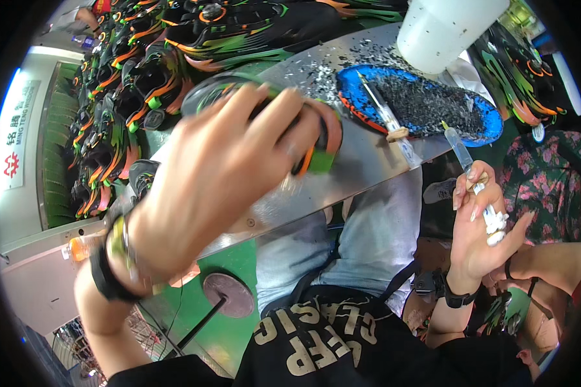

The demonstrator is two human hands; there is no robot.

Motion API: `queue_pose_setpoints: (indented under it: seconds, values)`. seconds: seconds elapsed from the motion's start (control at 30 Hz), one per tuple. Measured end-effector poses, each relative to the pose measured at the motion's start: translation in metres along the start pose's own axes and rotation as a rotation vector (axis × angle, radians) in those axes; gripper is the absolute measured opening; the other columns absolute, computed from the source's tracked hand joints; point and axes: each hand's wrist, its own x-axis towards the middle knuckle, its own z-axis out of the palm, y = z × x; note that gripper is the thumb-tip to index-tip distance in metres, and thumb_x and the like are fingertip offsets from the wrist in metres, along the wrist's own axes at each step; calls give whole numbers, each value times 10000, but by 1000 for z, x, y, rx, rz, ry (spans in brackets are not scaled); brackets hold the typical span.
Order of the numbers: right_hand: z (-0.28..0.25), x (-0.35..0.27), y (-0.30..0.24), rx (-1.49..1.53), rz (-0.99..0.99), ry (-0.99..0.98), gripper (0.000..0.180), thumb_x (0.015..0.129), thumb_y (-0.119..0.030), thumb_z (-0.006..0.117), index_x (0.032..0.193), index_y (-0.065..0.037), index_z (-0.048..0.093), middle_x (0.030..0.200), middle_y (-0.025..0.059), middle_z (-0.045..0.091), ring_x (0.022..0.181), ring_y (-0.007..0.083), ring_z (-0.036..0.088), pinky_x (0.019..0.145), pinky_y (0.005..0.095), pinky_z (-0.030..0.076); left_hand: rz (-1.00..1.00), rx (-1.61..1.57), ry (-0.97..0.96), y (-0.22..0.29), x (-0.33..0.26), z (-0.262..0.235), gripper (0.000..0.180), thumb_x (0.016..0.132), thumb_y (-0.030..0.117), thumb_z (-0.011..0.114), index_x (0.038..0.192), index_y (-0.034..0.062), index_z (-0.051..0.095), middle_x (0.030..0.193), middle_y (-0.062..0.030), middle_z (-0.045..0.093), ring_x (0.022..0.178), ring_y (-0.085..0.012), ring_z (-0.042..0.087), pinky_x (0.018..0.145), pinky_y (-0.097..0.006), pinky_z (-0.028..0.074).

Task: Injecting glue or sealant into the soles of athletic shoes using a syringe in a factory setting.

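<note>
My left hand (229, 151), smeared by motion, is closed over a black shoe with green and orange trim (329, 145) above the metal table (358, 177). Its palm and fingers hide much of the shoe. To the right, past the table edge, my right hand (474, 226) holds a clear syringe (458, 149) with its thin tip pointing up and away. White scraps cling by the plunger end. A second syringe (382, 113), with a tan band round it, lies across a blue insole (494, 126). Black crumbs (432, 100) cover the middle of that insole.
A white tub (445, 29) stands behind the insole. Black and white scraps (326, 77) litter the table around it. Rows of similar shoes (110, 122) fill the left and back. Another person's arm (555, 264) and flowered clothing (545, 187) are close on my right.
</note>
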Motion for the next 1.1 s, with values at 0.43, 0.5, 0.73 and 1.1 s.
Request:
queue_pose_setpoints:
  seconds: [0.43,0.5,0.73,1.1]
  values:
    - [-8,-2,-1,-1,60,-72,636,927,-622,189,712,-80,445,1049,140,407,860,238,385,769,319,308,-336,135,249,122,-48,29,339,799,97,683,1101,250,688,1048,16,633,989,-188,619,854,-351,549]
    - [-5,-3,-6,-2,42,-84,633,925,-621,199,706,-78,442,1049,144,402,859,240,384,770,320,307,-375,97,309,119,-51,35,310,826,186,655,1109,311,673,1078,80,606,996,-147,620,877,-441,532]
    - [-3,5,-8,13,85,-128,633,922,-617,267,683,-56,437,1061,162,376,864,248,375,779,318,301,-334,-205,326,114,-70,42,359,773,179,703,1101,323,674,1160,77,586,1065,-251,593,907,-481,532]
    - [38,21,-15,135,98,-601,563,909,-615,358,783,-122,599,1022,136,407,866,249,423,848,420,349,-117,-639,203,70,-100,39,286,731,278,772,1000,362,727,990,146,490,1030,-114,614,906,-440,546]
